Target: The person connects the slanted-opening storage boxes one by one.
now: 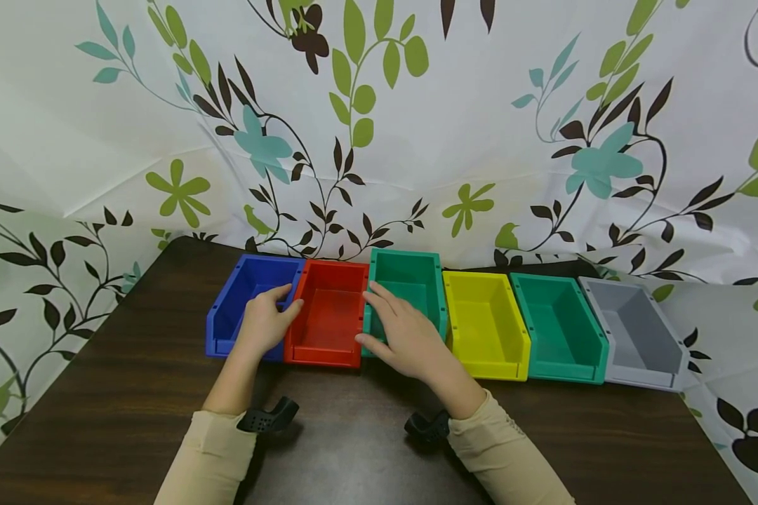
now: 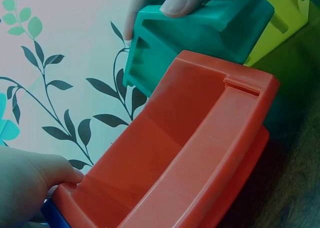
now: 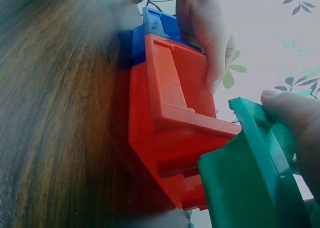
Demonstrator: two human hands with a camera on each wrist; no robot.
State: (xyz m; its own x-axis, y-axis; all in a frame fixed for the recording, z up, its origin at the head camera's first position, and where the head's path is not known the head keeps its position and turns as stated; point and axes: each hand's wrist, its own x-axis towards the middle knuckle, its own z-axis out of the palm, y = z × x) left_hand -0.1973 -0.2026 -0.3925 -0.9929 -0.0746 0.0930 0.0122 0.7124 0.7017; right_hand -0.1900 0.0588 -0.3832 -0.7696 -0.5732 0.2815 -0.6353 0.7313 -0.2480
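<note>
Near the blue bin [image 1: 227,308], my left hand [image 1: 265,321] reaches over the side where it meets the red bin [image 1: 328,319]. Its thumb lies at the red bin's left rim and its index finger on the blue side. My right hand [image 1: 410,340] grips the left wall of the green bin [image 1: 410,266] beside the red one. In the right wrist view, its thumb lies on the rim of that green bin [image 3: 245,178], which stands tilted against the red bin [image 3: 160,107]. Part of the green bin is hidden behind the hand.
To the right stand a yellow bin [image 1: 486,322], another green bin [image 1: 559,330] and a grey bin [image 1: 644,330] in a row. All rest on a dark wooden table [image 1: 133,393]. Behind them hangs a white cloth [image 1: 480,140] printed with leaves and flowers.
</note>
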